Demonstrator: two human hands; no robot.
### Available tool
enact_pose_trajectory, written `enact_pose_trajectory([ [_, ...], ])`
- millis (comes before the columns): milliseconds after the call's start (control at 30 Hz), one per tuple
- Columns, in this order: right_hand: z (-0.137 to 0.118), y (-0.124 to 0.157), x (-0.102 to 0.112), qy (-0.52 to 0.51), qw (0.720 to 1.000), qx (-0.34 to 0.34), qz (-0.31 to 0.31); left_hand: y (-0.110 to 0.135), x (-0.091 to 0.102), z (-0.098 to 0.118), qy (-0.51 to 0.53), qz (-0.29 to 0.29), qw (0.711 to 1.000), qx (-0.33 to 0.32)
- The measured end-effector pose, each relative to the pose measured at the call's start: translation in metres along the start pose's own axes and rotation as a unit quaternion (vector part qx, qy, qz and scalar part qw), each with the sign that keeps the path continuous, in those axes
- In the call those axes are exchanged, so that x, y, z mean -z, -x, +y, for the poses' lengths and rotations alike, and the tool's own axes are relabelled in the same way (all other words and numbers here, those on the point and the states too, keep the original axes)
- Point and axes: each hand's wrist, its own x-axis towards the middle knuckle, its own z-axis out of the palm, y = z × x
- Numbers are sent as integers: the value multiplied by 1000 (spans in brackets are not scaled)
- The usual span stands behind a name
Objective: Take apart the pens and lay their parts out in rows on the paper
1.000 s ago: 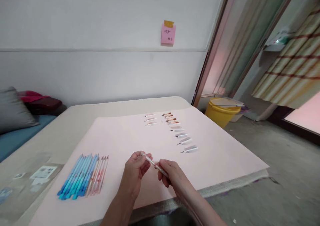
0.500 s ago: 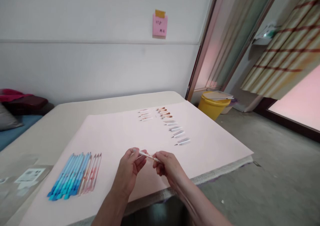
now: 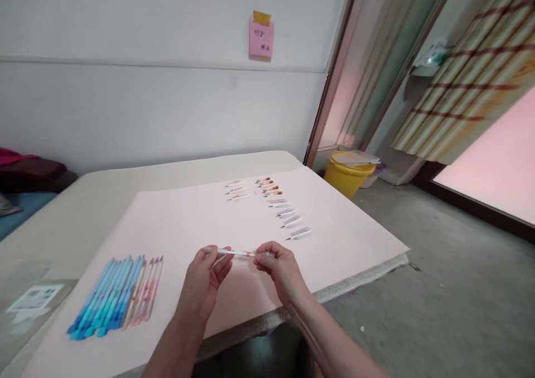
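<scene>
My left hand (image 3: 208, 270) pinches one end of a slim white pen (image 3: 237, 252) with a reddish pattern. The pen lies nearly level between both hands, above the pink sheet (image 3: 184, 216). At its other end the fingers of my right hand (image 3: 278, 263) are closed, with a clear, shiny tip part (image 3: 267, 254) showing between them. Left of my hands, several blue pens (image 3: 106, 294) lie side by side, with pale pink pens (image 3: 149, 289) against them. Beyond my hands are several short white pen pieces with dark points (image 3: 298, 233), and brown-ended pieces (image 3: 271, 191) farther back.
A clear plastic bag with a label (image 3: 35, 298) lies at the table's left. On the floor past the right edge stands a yellow bucket (image 3: 346, 177). A pink note (image 3: 261, 39) is taped to the wall, and a curtain (image 3: 463, 82) hangs at right.
The pen has turned from a slant to nearly level. My right hand has risen slightly, and the clear part now shows in its fingers. The view has shifted a little to the right.
</scene>
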Motion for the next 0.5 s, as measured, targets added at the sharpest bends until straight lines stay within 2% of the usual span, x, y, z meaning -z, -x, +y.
enact_pose_trajectory([
  [200,-3,-1,2,4,999,12,32,-4,4,3,18,27,999,-16],
  [400,-4,-3,5,-33,998,16,56,-10,9,2,34,38,999,-1],
  [500,-1,-2,4,-36,999,-10,35,-8,8,0,38,24,999,2],
])
